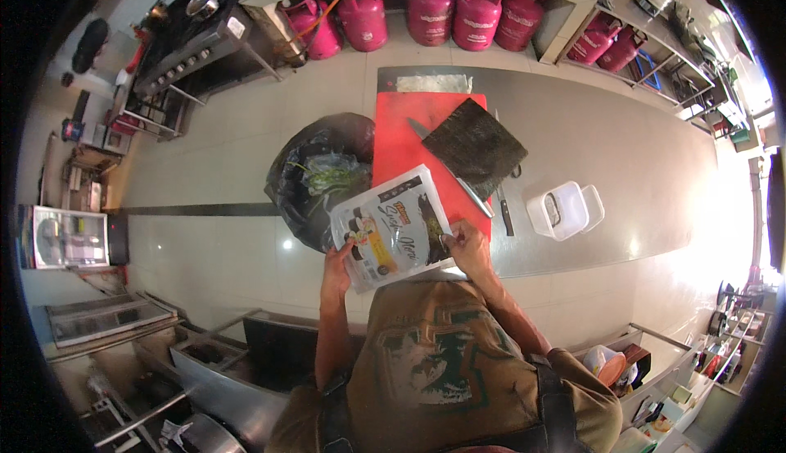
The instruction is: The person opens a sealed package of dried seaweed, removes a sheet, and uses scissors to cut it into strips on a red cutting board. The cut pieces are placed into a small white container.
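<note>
Packet [389,228] spans the left grip [336,271], pinching its left edge, and the right grip [470,250], pinching its right, probably to keep it flat; fingers beneath are hidden. Beyond the right grip, a dark sheet [475,146] overhangs the red board's [397,129] edge; rightward, surface [655,166] extends past a white tub [571,203].

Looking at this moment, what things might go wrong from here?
A knife lies partly under the dark sheet, so a hand taking the sheet might meet a covered edge. The packet, held by the left hand and right hand, appears to overlap the black bag; anything slipping out may drop into it.
</note>
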### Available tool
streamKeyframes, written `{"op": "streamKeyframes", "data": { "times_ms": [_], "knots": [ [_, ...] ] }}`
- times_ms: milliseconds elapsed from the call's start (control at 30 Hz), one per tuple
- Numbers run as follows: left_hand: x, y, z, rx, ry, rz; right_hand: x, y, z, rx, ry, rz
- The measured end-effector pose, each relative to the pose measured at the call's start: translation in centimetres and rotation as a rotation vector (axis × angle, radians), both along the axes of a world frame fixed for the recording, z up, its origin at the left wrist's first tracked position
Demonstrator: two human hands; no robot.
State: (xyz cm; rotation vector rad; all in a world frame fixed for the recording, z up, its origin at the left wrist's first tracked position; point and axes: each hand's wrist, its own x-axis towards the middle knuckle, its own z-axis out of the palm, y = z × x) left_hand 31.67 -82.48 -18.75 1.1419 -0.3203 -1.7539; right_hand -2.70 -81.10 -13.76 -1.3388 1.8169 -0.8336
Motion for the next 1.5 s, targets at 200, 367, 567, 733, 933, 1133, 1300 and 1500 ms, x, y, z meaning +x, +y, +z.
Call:
{"op": "streamKeyframes", "data": {
  "times_ms": [200,367,567,733,933,1133,1300,1500],
  "knots": [
    [1.3,-0.1,-2.0,0.000,-0.001,0.053,1.3,-4.8,14.2,-0.472,0.163,0.276],
    [0.7,-3.0,2.6,-0.084,-0.154,0.167,1.3,-6.3,32.7,-0.712,0.359,0.418],
    [1.3,-5.3,6.2,-0.233,-0.402,0.141,-1.9,-8.8,35.2,-0.736,0.327,0.432],
    [-0.6,-5.6,14.8,-0.515,-0.578,0.113,-2.1,-9.2,36.3,-0.600,0.290,0.379],
    [-11.7,-3.8,26.6,-0.905,-0.352,-0.193,3.3,-6.5,31.0,-0.679,0.205,0.365],
    [-11.6,-4.1,23.8,-0.665,-0.254,-0.229,3.1,-5.2,29.4,-0.401,-0.374,0.380],
    [-9.5,-6.2,25.3,-0.585,-0.086,-0.111,-2.8,-7.0,29.2,-0.854,0.276,-0.200],
    [-8.5,-9.1,26.9,-0.700,-0.171,-0.268,-7.5,-7.0,26.6,-0.442,-0.548,0.165]
  ]
}}
